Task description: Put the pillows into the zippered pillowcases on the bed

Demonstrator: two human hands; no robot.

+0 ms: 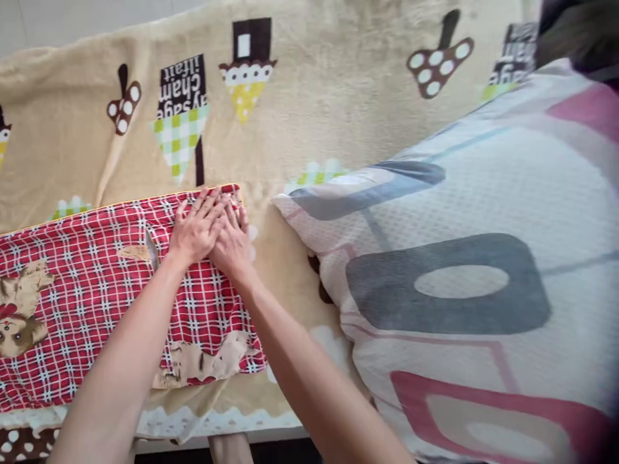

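A red plaid cloth [106,283] with white lines, printed puppies and a yellow-edged far side lies flat, like a folded cover or pillowcase. My left hand [196,229] rests palm down near its far right corner, fingers stretched forward. Beside it, my right hand [233,241] is also flat on that corner, and the fingers of the two hands partly overlap. Neither hand grips the cloth visibly. A short slit or gap in the fabric shows just left of my left hand. The cloth's left end runs out of view.
Underneath spreads a beige blanket [329,84] with printed bunting and lettering. A large pillow [464,212] in a white case with grey and pink shapes lies on the right. Something dark [580,35] shows at the top right. Pale floor [72,19] appears beyond the blanket's far edge.
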